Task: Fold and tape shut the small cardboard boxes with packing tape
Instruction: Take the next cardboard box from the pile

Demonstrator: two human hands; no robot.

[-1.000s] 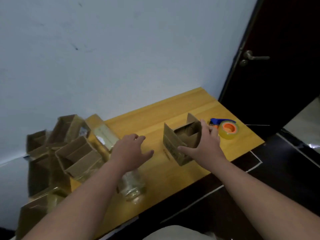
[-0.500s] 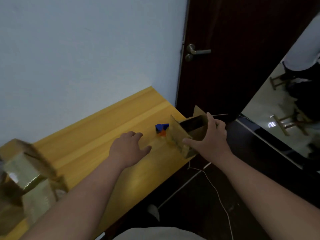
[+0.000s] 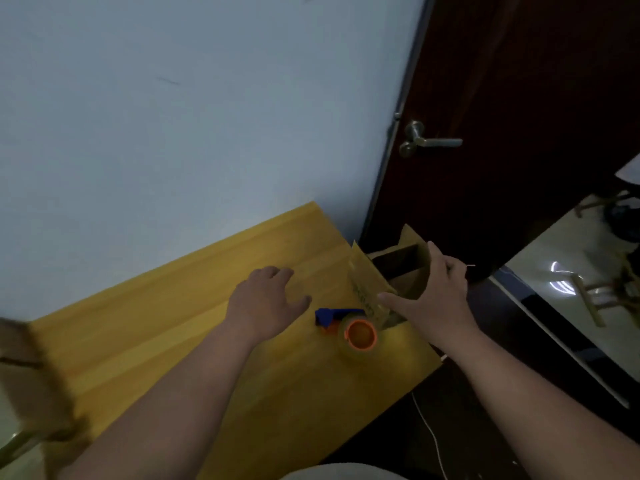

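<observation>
My right hand (image 3: 431,299) grips an open-topped small cardboard box (image 3: 370,285), thumb on its near side and fingers over the far wall, held up above the table's right end. Just below the box, a tape dispenser (image 3: 349,327) with a blue handle and an orange-cored roll of clear tape lies on the yellow wooden table (image 3: 194,341). To its left my left hand (image 3: 266,303) hovers low over the table, fingers relaxed, holding nothing.
More cardboard boxes (image 3: 24,375) blur past at the left edge. A dark door (image 3: 502,133) with a metal handle stands right of the table. A white cable (image 3: 433,434) runs over the dark floor below the table's right end.
My right hand has carried the box off the table to the right and up. The view swung right, so the box pile slid out and the tape dispenser shows under the box.
</observation>
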